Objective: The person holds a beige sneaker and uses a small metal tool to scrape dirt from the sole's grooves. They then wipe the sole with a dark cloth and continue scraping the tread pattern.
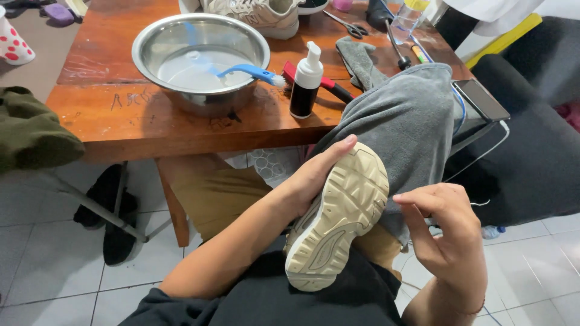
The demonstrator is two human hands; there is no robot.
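A beige sneaker (338,217) rests sole-up on my lap, its upper wrapped in a grey towel (405,127) that drapes up onto the wooden table (121,115). My left hand (314,172) grips the shoe along its left side, thumb lying over the edge of the sole. My right hand (444,223) hovers just right of the sole with fingers curled and the index finger pointing toward the shoe; it holds nothing.
On the table stand a steel bowl (199,60) of water with a blue brush (251,73) on its rim, a black pump bottle (305,81), a red-handled brush (323,84), another sneaker (260,15), scissors (347,25) and a phone (481,99). Dark shoes (112,211) lie on the tiled floor.
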